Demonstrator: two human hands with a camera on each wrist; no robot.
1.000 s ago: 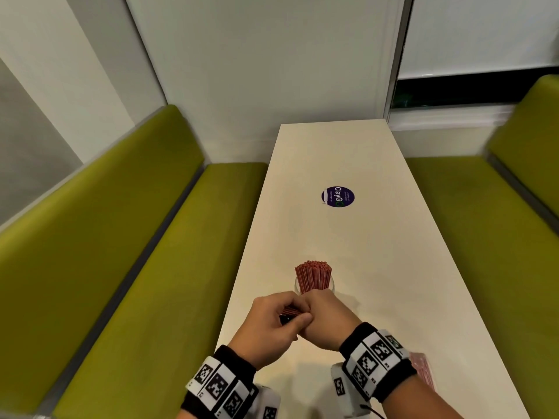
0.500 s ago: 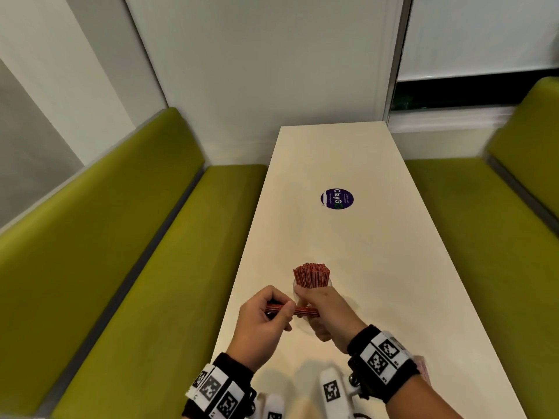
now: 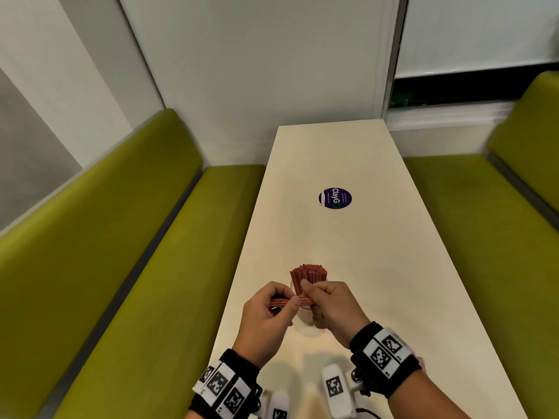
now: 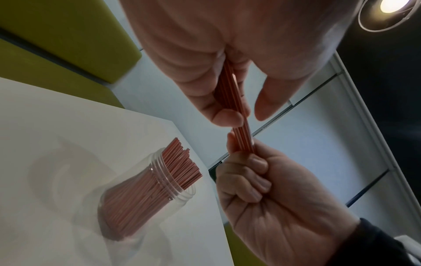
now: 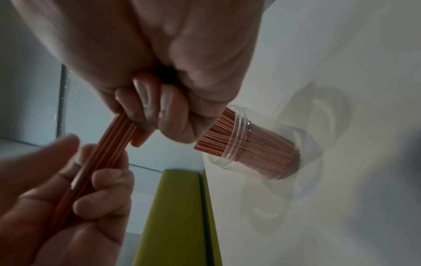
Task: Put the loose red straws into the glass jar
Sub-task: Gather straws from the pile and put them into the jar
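Both hands pinch the straw bundle above the jar.

Red straws fill a clear glass jar on the cream-white table; a purple round sticker with white lettering lies at the jar's 12 o'clock. Olive-green benches flank it, and both wristbands are black with black-and-white square markers.

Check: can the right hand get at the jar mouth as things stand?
Probably yes. The jar stands open just beyond the right hand, nothing between them, but that hand and the left hand grip the straws sideways.
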